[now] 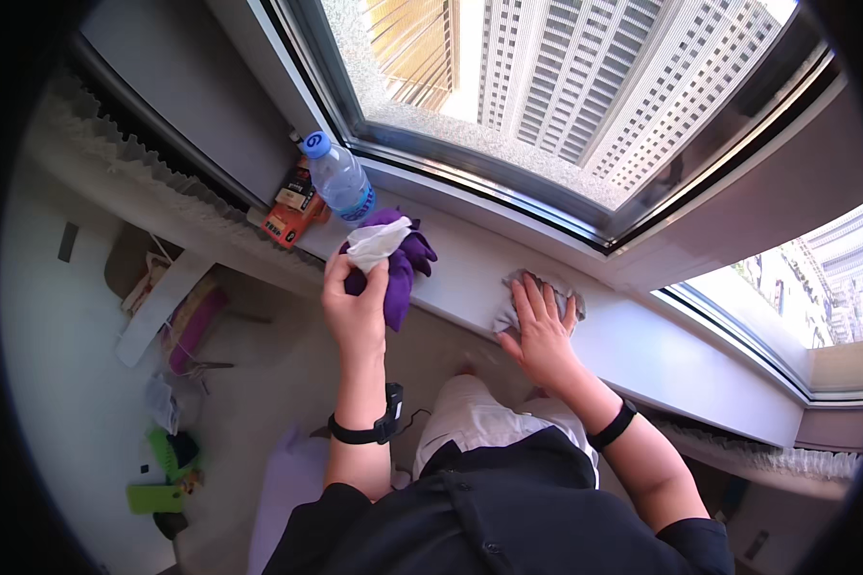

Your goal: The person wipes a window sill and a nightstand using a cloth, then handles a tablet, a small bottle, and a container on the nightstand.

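Observation:
My left hand [356,302] pinches a crumpled white tissue [377,241] between thumb and fingers. Right behind the tissue is a purple cloth [400,284], bunched at the sill's front edge; whether my left hand also holds it I cannot tell. With fingers spread, my right hand [543,327] lies flat on a grey cloth [507,316] on the white windowsill [467,269]. A clear plastic water bottle [338,176] with a blue cap stands upright on the sill, beyond the purple cloth.
Orange and black boxes [291,215] lie left of the bottle. Behind the sill runs the window frame [475,194], with tall buildings outside. A lace-trimmed cover [180,198] is at left. Lower left are a purple-and-tan item [198,323] and a green box [154,499].

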